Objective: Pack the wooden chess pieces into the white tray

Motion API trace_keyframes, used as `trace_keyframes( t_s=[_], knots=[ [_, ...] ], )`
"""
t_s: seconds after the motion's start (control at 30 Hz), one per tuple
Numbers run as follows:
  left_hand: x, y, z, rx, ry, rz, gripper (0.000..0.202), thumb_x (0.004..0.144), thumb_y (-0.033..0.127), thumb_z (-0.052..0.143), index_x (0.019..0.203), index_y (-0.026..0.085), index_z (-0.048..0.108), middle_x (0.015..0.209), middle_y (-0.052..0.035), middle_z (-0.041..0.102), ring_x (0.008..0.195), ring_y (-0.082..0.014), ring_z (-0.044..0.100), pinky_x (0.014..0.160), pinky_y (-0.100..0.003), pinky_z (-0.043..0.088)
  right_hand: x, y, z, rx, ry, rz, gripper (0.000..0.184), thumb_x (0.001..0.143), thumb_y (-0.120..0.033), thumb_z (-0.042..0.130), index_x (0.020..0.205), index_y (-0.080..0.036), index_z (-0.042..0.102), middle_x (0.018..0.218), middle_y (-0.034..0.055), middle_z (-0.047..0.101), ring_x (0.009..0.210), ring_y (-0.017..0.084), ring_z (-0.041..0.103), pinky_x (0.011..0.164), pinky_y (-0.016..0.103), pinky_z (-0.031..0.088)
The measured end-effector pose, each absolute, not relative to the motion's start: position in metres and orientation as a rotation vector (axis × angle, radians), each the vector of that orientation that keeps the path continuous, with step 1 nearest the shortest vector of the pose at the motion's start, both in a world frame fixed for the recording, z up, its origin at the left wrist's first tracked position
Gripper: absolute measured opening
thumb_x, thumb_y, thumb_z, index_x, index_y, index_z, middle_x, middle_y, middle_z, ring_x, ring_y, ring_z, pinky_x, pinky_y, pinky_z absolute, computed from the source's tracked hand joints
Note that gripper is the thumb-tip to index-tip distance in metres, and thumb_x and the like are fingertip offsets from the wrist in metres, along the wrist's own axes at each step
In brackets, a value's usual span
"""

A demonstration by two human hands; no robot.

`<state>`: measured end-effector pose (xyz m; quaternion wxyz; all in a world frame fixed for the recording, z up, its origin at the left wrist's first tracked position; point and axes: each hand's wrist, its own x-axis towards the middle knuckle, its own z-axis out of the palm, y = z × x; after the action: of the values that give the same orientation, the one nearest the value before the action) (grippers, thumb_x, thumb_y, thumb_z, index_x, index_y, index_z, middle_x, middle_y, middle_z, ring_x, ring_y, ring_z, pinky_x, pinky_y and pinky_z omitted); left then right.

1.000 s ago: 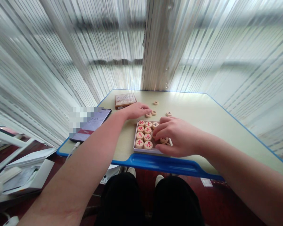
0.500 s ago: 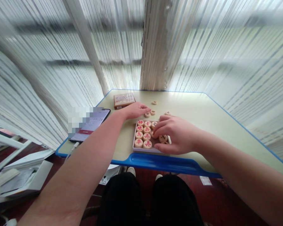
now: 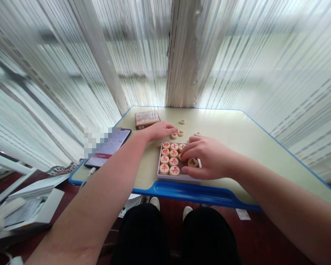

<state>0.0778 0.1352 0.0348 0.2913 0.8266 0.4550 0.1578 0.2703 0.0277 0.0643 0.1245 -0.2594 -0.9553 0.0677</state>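
Note:
A shallow white box point(image 3: 160, 174) holds rows of round wooden Chinese chess pieces with red or black characters. My right hand point(image 3: 206, 156) reaches over the box's right half, its fingers closed on a Chinese chess piece point(image 3: 181, 157) that is mostly hidden by them. Beside its thumb a black-character piece point(image 3: 192, 162) lies in the box. Behind the box, my left hand point(image 3: 162, 130) has its fingers stretched out at a loose piece point(image 3: 174, 136); whether they touch it I cannot tell. A second loose piece point(image 3: 180, 133) lies right beside that one.
Farther back on the table point(image 3: 226, 121) lies another piece point(image 3: 182, 122), and one more point(image 3: 198, 134) sits behind my right hand. A brown patterned box lid point(image 3: 147, 117) is at the back left. A phone point(image 3: 107, 149) with a cable lies at the left edge.
The view has shifted slightly. My right hand stays over the box with its fingers at the same piece, and my left hand remains by the loose pieces.

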Motion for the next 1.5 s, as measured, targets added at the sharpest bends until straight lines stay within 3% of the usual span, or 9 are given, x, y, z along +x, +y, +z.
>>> trace_keyframes(
  t_s=[0.23,0.43,0.57,0.8,1.0,1.3,1.5],
  knots=[
    [0.075,0.138,0.033,2.164,1.199,0.397,0.036,0.070,0.033,0.062,0.101,0.016,0.068,0.100,-0.0049,0.070,0.094,-0.0203,0.061,0.085,-0.028,0.045,0.278,0.040,0.068,-0.888,-2.648,0.016,0.023,0.081,-0.025,0.049,0.075,-0.018,0.070,0.081,0.0069,0.069,0.074,0.018,0.057,0.073,0.033,0.044],
    [0.076,0.135,0.036,2.153,1.241,0.397,0.036,0.072,0.038,0.060,0.100,0.017,0.069,0.098,-0.0037,0.071,0.093,-0.0202,0.062,0.087,-0.029,0.045,0.300,0.078,0.054,-1.543,-2.401,-0.221,0.033,0.079,-0.023,0.049,0.105,-0.016,0.067,0.114,0.0094,0.063,0.101,0.026,0.056,0.085,0.037,0.045],
    [0.078,0.131,0.038,2.136,1.286,0.387,0.041,0.069,0.037,0.063,0.104,0.015,0.067,0.100,-0.0048,0.070,0.093,-0.0194,0.062,0.083,-0.026,0.047,0.304,0.086,0.047,-1.762,-2.497,-0.058,0.034,0.077,-0.019,0.047,0.104,-0.019,0.068,0.110,0.0081,0.064,0.095,0.024,0.060,0.081,0.032,0.046],
    [0.077,0.132,0.037,2.148,1.259,0.375,0.043,0.069,0.039,0.063,0.105,0.016,0.066,0.101,-0.0057,0.068,0.093,-0.0192,0.061,0.080,-0.027,0.046,0.300,0.089,0.042,-1.663,-2.500,-0.039,0.030,0.079,-0.022,0.049,0.104,-0.019,0.066,0.107,0.0082,0.066,0.093,0.022,0.061,0.078,0.029,0.045],
    [0.079,0.129,0.038,2.178,1.252,0.376,0.043,0.069,0.040,0.064,0.104,0.016,0.067,0.099,-0.0049,0.069,0.089,-0.0180,0.061,0.078,-0.025,0.047,0.303,0.091,0.042,-1.564,-2.439,-0.021,0.024,0.079,-0.021,0.052,0.097,-0.017,0.067,0.096,0.0080,0.068,0.078,0.018,0.061,0.071,0.027,0.045],
    [0.079,0.134,0.039,2.369,1.306,0.641,0.034,0.073,0.036,0.057,0.098,0.015,0.070,0.097,-0.0069,0.068,0.086,-0.0184,0.059,0.077,-0.029,0.047,0.294,0.074,0.055,-1.181,-2.283,0.087,0.017,0.078,-0.026,0.059,0.089,-0.017,0.068,0.083,0.0058,0.067,0.072,0.014,0.059,0.067,0.026,0.046],
    [0.080,0.136,0.033,2.281,1.261,0.483,0.035,0.072,0.033,0.058,0.099,0.015,0.069,0.093,-0.0056,0.070,0.084,-0.0177,0.062,0.078,-0.027,0.047,0.279,0.046,0.067,-0.840,-2.562,0.319,0.011,0.074,-0.020,0.061,0.082,-0.017,0.069,0.079,0.0057,0.067,0.078,0.016,0.058,0.077,0.030,0.046]
  ],
)
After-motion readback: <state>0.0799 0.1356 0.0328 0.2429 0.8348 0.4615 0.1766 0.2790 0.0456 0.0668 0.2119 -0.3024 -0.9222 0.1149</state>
